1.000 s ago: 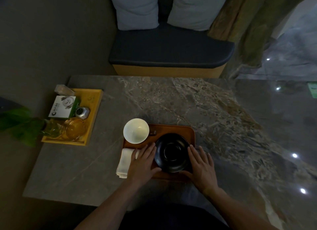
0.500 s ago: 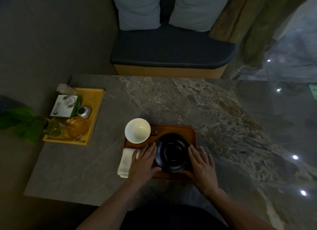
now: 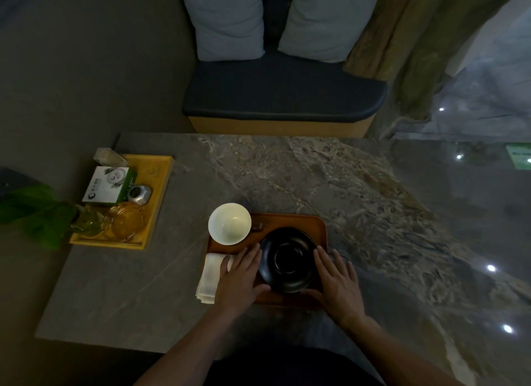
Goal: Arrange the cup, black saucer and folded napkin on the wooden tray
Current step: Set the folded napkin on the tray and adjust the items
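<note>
sliding the black saucer (image 3: 288, 259) to the middle of the wooden tray (image 3: 316, 224) goes best slowly, left hand (image 3: 240, 276) and right hand (image 3: 334, 282) flat, open, hugging its sides.

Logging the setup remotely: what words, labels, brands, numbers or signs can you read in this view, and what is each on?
White and green box on the yellow tray: a round dark logo and lines of print, too small and blurred to read.
Green sign at the right edge: pale marks, blurred, unreadable.
Cup, black saucer, folded napkin, wooden tray: no text visible.
</note>
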